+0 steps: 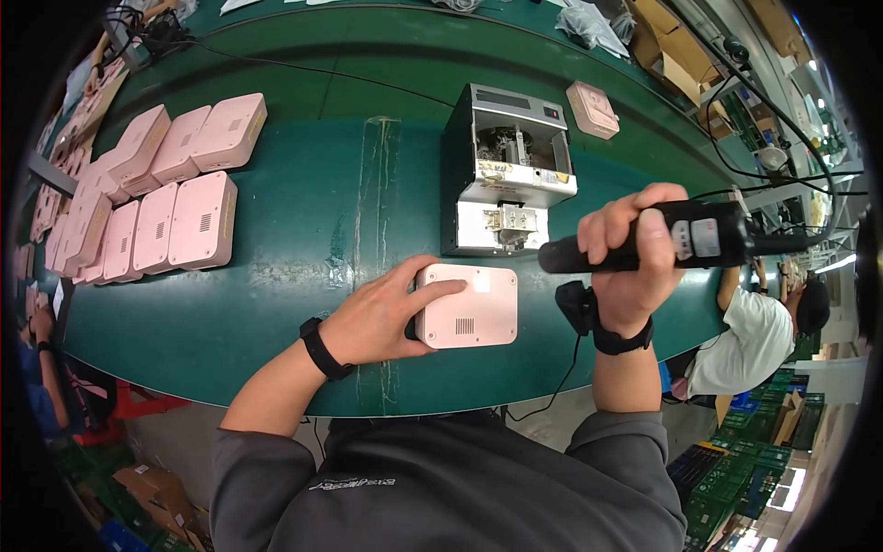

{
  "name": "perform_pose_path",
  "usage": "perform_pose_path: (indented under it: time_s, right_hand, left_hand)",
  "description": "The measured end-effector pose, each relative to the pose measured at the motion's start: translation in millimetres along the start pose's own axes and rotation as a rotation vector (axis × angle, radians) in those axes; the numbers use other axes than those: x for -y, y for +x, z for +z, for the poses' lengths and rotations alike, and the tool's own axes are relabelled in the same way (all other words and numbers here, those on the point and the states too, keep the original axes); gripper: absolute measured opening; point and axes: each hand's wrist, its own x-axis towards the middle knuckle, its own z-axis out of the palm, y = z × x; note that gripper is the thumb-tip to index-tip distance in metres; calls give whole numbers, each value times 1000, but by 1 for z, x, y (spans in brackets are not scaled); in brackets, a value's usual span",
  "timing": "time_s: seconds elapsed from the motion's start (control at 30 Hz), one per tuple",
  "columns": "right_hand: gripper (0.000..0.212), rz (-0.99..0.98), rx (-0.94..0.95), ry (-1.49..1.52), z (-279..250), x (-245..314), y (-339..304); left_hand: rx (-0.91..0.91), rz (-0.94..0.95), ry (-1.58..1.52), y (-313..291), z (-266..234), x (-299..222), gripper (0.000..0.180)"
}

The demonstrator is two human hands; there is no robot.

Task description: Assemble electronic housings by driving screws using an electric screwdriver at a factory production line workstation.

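Observation:
A pale pink plastic case (487, 317) lies flat on the green table in front of me, its vented side up with screw holes near the corners. My left hand (382, 308) grips it at its left side, thumb on the near edge and index finger stretched over the top. My right hand (644, 248) is wrapped round a black corded electric screwdriver (566, 257), raised to the right of the case and apart from it. The screwdriver lies almost level, its cable leaving toward the right; its bit cannot be made out.
Behind the case stands a screw feeder (508, 175). Several pink cases (202, 221) are stacked at the left, and another pink case (593, 110) sits behind the feeder. A black cable (814, 241) hangs at the right. A co-worker (750, 345) sits beyond my right arm.

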Motion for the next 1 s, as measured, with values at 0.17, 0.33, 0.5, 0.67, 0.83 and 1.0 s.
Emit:
perform_pose_path:
  time_s: [0.17, 0.33, 0.5, 0.67, 0.83, 1.0]
  right_hand:
    - [16, -85, -11, -54, 14, -2, 16]
    - [16, 5, -1, -61, 16, -11, 16]
    - [17, 25, 64, 5, 22, -8, 0]
    - [18, 30, 95, 9, 31, -12, -5]
    - [18, 77, 99, 26, 31, -24, -8]
    - [18, 97, 91, 28, 33, -31, -12]
  left_hand:
    - [-40, 21, 12, -1, 2, 1, 81]
    - [-50, 19, 8, -4, 1, 1, 82]
    - [-43, 17, 12, -5, 0, 3, 84]
    - [-36, 8, -3, -6, 1, 5, 85]
    - [-35, 9, 2, -4, 3, 5, 87]
    - [-37, -1, 18, -6, 4, 5, 88]
